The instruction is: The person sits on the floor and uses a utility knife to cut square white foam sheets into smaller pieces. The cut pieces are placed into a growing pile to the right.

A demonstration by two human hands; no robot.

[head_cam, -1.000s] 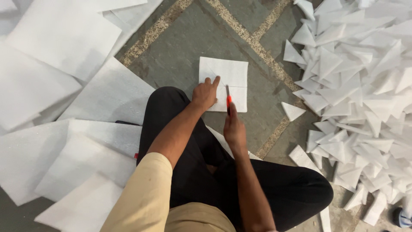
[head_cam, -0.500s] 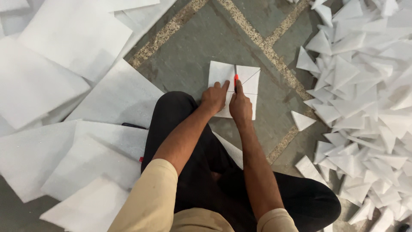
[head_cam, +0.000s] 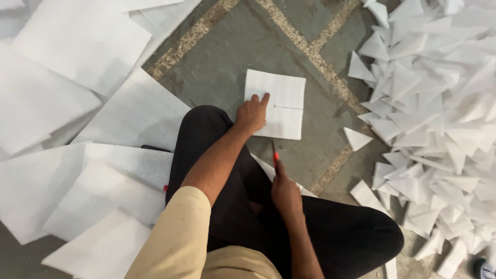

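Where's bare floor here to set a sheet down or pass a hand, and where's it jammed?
Bare grey floor lies above the cut square sheet that the left hand presses, between the big white sheets on the left and the triangle pile on the right. A smaller patch sits right of the right hand holding the red-tipped cutter. Both side piles are crowded.

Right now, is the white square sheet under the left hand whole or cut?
Partly cut: the white square sheet lies flat, a thin slit running in from its right edge.

left hand (head_cam: 251,114) pressing white sheet (head_cam: 279,98), right hand (head_cam: 285,194) gripping cutter (head_cam: 275,155)
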